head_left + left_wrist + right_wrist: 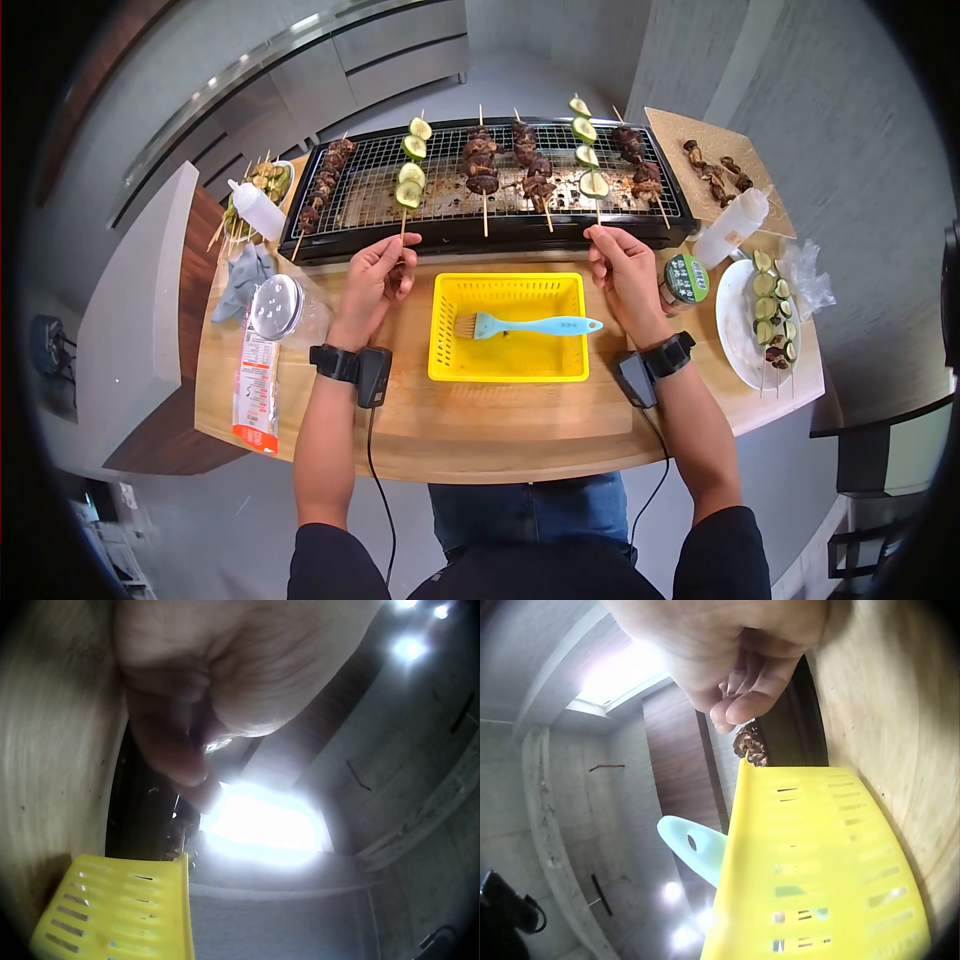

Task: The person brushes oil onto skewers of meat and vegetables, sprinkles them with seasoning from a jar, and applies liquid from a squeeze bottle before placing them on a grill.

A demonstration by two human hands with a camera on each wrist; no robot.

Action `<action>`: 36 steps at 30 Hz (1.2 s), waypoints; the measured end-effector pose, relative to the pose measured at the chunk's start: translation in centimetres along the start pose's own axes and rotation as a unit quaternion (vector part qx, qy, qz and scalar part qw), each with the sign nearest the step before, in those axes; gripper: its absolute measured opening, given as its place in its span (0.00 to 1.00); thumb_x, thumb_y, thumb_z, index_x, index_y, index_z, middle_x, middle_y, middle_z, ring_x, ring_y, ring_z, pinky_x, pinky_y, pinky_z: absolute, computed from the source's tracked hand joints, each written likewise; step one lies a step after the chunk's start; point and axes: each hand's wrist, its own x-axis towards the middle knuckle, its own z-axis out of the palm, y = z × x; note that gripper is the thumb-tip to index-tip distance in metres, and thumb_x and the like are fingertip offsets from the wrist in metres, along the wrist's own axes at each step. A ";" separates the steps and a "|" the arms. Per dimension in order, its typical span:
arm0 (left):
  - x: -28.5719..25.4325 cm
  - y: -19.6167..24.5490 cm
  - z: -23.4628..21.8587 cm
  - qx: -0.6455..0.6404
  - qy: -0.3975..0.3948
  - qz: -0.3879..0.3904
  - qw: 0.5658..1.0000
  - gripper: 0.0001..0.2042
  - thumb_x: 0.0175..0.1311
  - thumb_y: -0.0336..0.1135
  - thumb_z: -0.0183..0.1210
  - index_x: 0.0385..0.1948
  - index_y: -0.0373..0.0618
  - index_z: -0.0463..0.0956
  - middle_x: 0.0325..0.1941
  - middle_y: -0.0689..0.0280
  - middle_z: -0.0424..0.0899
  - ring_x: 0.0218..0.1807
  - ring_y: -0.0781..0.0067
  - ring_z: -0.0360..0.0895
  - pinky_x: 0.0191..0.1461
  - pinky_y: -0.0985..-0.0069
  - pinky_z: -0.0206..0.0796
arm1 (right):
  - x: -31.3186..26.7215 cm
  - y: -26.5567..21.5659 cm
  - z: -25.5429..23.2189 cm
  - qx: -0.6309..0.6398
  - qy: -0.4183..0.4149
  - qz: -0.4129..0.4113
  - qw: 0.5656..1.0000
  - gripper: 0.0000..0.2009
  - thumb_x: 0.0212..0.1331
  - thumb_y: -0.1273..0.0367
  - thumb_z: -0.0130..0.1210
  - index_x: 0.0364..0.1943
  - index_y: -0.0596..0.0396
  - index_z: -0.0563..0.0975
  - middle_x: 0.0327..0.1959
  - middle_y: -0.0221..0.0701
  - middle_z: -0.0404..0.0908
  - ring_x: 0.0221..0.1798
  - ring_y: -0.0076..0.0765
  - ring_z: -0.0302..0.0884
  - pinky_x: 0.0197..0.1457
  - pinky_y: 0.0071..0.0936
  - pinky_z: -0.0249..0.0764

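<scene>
My left hand (378,280) pinches the lower end of a wooden stick that carries green-edged zucchini slices (411,173). On the right, my other hand (630,275) pinches the stick of a second zucchini skewer (593,184). Both skewers lie across the wire rack of a black grill (450,245). Browned meat skewers (481,165) lie between them, with more meat skewers toward each end of the rack. In the wrist views, thumb and fingertips (750,706) come together near the grill's edge, and the sticks themselves are mostly hidden there.
Between my forearms stands a yellow basket (437,330) with a blue basting brush (540,326) across it. White squeeze bottles (735,228), a green-lidded jar (685,279), a plate (735,330) of skewers and a clear jar (300,315) flank the hands. A board (690,125) holds cooked skewers.
</scene>
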 end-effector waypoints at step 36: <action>0.0 0.0 -0.5 0.007 0.034 -0.026 0.999 0.10 0.68 0.39 0.55 0.38 0.42 0.77 0.24 0.73 0.78 0.19 0.88 0.70 0.20 0.91 0.59 | 1.1 0.0 -1.7 0.254 -0.117 0.131 0.951 0.13 0.71 0.67 0.44 0.51 0.62 0.72 0.26 0.21 0.72 0.23 0.14 0.62 0.24 0.12 0.61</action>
